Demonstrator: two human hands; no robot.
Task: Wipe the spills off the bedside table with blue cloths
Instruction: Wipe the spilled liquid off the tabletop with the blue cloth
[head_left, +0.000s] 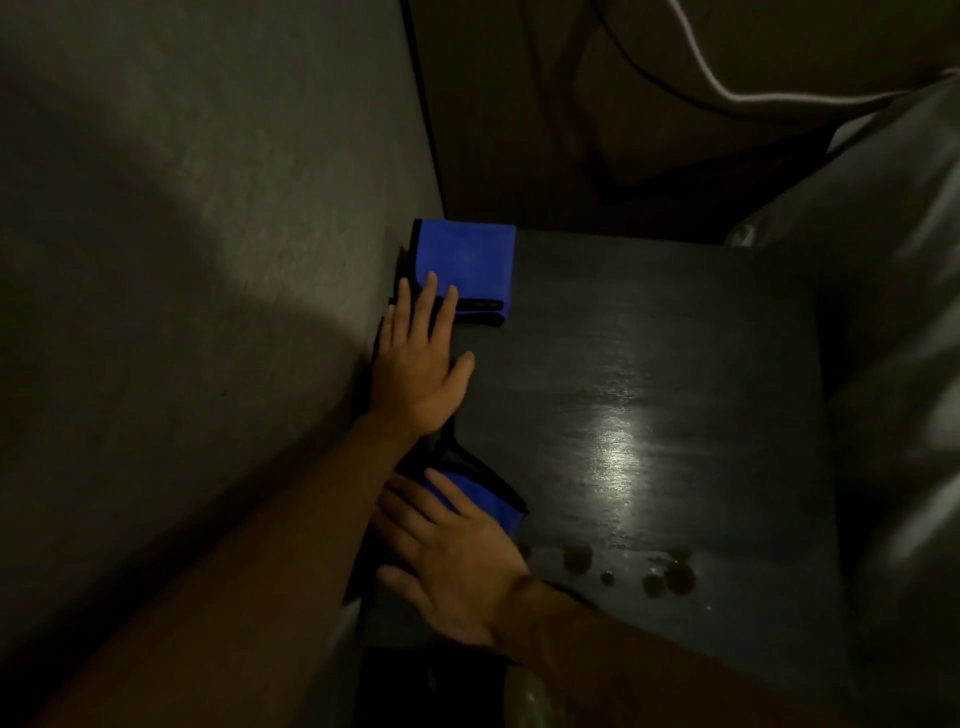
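A dark bedside table (649, 374) fills the middle of the head view. A folded blue cloth (470, 254) with black edging lies at its far left corner. My left hand (418, 364) lies flat with straight fingers, its fingertips on that cloth's near edge. A second blue cloth (488, 499) lies at the near left of the table. My right hand (452, 561) rests flat on it with fingers spread, covering most of it. Several dark spill drops (670, 577) sit near the table's front edge, to the right of my right hand.
A grey wall (208, 260) runs along the table's left side. Grey bedding (893, 312) rises on the right. Behind the table a white cable (727, 88) and a dark cable hang in a shadowed gap. A glare patch (618, 447) shines on the tabletop.
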